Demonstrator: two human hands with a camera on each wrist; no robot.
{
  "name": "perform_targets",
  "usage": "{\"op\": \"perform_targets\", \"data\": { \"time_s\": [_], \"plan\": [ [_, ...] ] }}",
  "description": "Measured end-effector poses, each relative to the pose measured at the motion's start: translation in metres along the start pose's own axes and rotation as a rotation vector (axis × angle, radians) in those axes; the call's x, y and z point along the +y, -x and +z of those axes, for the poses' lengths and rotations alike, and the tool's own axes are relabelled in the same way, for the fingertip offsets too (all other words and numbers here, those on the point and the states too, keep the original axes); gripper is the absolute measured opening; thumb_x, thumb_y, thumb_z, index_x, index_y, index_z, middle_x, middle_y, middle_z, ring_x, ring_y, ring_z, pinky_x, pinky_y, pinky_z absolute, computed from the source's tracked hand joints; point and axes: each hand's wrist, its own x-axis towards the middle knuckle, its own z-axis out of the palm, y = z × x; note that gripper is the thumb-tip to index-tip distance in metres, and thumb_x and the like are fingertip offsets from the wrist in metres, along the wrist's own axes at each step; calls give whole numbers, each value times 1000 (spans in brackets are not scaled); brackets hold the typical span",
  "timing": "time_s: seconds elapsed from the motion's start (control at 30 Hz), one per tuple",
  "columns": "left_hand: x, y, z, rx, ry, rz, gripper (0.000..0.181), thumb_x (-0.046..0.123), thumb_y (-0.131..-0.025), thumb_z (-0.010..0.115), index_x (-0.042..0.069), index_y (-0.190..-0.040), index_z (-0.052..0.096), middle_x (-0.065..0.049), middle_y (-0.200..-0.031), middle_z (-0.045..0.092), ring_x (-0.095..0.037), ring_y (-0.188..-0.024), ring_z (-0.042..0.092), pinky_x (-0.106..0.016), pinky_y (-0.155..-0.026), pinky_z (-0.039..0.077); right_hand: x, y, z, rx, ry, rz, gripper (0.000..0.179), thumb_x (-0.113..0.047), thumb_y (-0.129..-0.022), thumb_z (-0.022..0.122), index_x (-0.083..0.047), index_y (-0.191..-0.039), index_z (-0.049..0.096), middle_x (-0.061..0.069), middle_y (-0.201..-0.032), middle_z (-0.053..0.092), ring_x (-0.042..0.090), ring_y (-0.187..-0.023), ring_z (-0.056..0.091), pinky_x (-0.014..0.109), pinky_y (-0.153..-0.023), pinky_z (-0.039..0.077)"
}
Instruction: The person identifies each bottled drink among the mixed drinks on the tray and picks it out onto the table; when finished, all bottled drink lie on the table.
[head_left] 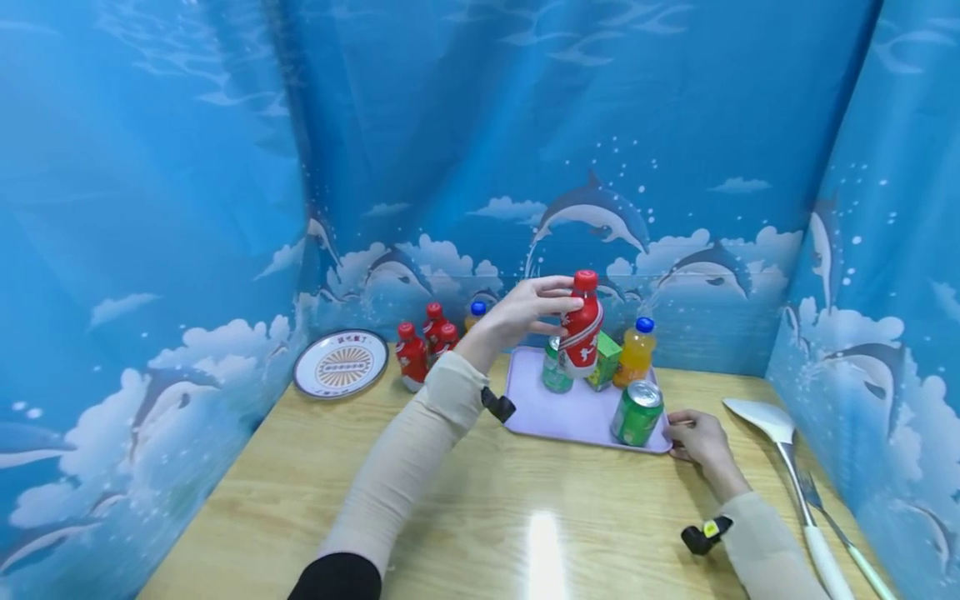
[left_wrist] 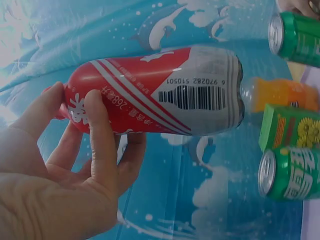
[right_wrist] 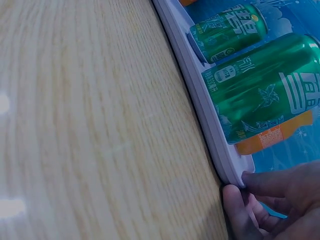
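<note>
My left hand [head_left: 522,312] grips a red bottle [head_left: 582,325] with a red cap and a white-grey base, holding it upright above the pale purple tray [head_left: 577,421]. In the left wrist view the bottle [left_wrist: 155,92] shows its barcode, with fingers and thumb around its neck end. My right hand [head_left: 699,437] pinches the tray's near right corner between thumb and fingers. On the tray stand a green can [head_left: 637,414] near that corner, another green can [head_left: 557,371] partly behind the held bottle, a green box [head_left: 604,361] and an orange drink bottle [head_left: 636,353] with a blue cap.
Left of the tray stand several red bottles [head_left: 412,357] and a blue-capped bottle [head_left: 476,312], partly hidden by my left hand. A white patterned plate [head_left: 341,364] is at the far left. A spatula [head_left: 787,450] and a fork [head_left: 832,525] lie at the right. Blue curtains [head_left: 465,125] enclose the table.
</note>
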Motion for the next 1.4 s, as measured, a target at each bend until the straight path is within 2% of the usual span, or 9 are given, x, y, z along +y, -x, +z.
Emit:
{"op": "perform_targets", "data": {
  "time_s": [0.2, 0.4, 0.67, 0.93, 1.17, 1.4],
  "plan": [
    [-6, 10, -26, 42, -26, 11, 49, 24, -101, 72, 19, -148, 59, -9, -149, 63, -27, -138, 60, -47, -101, 62, 0, -1, 0, 8, 3, 7, 44, -2, -98, 64, 13, -138, 53, 8, -93, 69, 7, -75, 66, 25, -64, 64],
    [-19, 18, -50, 114, -60, 3, 49, 22, -101, 73, 22, -148, 60, -8, -151, 62, -29, -141, 57, -50, -104, 60, 1, 1, -3, 0, -4, 5, 46, -3, -99, 63, 13, -140, 52, 8, -93, 68, 7, -75, 66, 25, -65, 64],
    [-36, 24, -73, 215, -135, -33, 53, 21, -99, 75, 24, -149, 58, -10, -155, 57, -33, -141, 56, -48, -102, 62, 1, 1, -4, -8, -9, 5, 46, -4, -100, 63, 14, -141, 50, 8, -94, 67, 7, -77, 66, 26, -66, 65],
    [-52, 25, -83, 296, -240, -85, 42, 17, -99, 74, 21, -138, 59, -15, -149, 59, -38, -137, 59, -50, -97, 64, 0, 1, -3, -6, -9, 22, 46, -4, -99, 64, 12, -140, 51, 7, -93, 68, 7, -74, 66, 25, -63, 64],
    [-68, 25, -81, 354, -306, -106, 43, 7, -100, 71, 13, -140, 56, -19, -147, 59, -41, -134, 61, -50, -95, 64, -1, 3, -2, -3, -9, 21, 46, -4, -99, 64, 11, -140, 52, 6, -93, 69, 6, -74, 66, 25, -64, 64],
    [-83, 25, -83, 373, -333, -124, 45, 2, -99, 70, 11, -140, 54, -19, -147, 58, -40, -133, 62, -47, -93, 65, -2, 2, 0, -7, -1, 34, 45, -4, -99, 64, 10, -140, 52, 6, -94, 68, 6, -74, 66, 25, -65, 64]
  ]
}}
